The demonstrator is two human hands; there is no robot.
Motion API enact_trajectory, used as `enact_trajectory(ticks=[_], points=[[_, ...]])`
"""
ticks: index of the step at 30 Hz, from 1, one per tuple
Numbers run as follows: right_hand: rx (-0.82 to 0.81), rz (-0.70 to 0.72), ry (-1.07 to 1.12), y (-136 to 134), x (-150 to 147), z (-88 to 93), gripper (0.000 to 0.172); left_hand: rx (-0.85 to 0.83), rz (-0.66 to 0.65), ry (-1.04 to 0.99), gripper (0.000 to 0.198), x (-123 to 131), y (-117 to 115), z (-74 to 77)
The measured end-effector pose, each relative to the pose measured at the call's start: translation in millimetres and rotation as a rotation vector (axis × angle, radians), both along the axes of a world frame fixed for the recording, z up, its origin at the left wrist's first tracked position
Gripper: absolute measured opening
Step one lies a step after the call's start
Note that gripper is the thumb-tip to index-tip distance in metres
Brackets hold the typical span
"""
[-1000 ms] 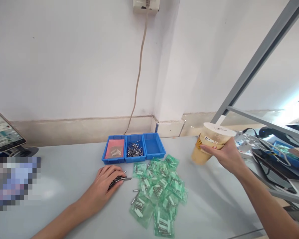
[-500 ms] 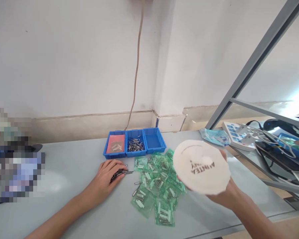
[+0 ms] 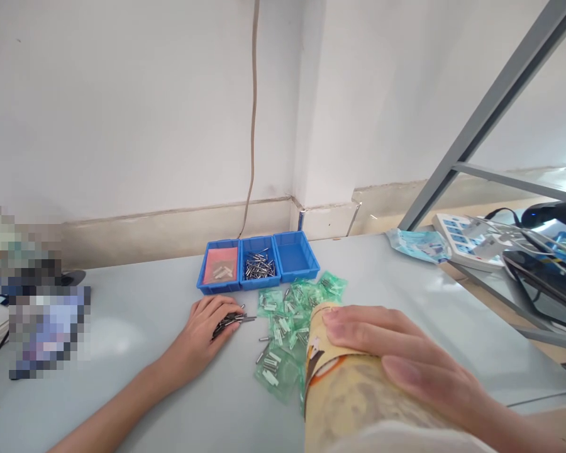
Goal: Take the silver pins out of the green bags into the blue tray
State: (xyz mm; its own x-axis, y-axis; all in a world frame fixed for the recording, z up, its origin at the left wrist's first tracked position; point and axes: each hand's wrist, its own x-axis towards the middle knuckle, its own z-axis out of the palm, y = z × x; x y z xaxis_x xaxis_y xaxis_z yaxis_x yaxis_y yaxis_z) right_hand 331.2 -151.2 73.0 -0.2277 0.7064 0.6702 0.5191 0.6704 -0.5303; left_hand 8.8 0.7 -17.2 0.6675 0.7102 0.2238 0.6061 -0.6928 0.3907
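My left hand [image 3: 207, 324] rests on the table, curled over a bunch of thin dark metal pins [image 3: 231, 321] that stick out past its fingertips. My right hand [image 3: 419, 352] is wrapped round a drink cup [image 3: 353, 390] with a tan printed sleeve, close to the camera at the lower right. The cup is tipped, with its wide white end nearest me and partly cut off by the frame. Behind it, partly hidden, lies a pile of small green plastic bags [image 3: 283, 327] containing pins and white slips. A few loose pins lie beside the bags.
Three joined blue trays stand behind the pile: one with a pink bag [image 3: 221, 264], one with metal pins [image 3: 259, 265], and a blue tray [image 3: 297, 258] at right. A blue-white packet [image 3: 419, 244] and a power strip [image 3: 471, 242] lie by the grey metal frame [image 3: 485, 107].
My right hand has brought the cup nearer to the camera and tipped it, so its side shows instead of its white round face. My left hand stays over the pins. The view has shifted slightly.
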Motion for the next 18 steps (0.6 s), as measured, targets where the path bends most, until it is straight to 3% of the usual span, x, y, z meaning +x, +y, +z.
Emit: enact_trajectory(ticks=[7,12,18], points=[[-0.143,0.044,-0.043,6,14,21.5,0.065,0.01,0.0,0.004,0.025,1,0,0.6],[0.015,0.095,-0.04,21,18,18.5,0.077,0.011,0.002,0.002,0.026,2,-1,2.4],[0.052,0.092,-0.056,19,16,15.4,0.076,0.006,0.012,0.014,0.025,-2,2,-3.3]])
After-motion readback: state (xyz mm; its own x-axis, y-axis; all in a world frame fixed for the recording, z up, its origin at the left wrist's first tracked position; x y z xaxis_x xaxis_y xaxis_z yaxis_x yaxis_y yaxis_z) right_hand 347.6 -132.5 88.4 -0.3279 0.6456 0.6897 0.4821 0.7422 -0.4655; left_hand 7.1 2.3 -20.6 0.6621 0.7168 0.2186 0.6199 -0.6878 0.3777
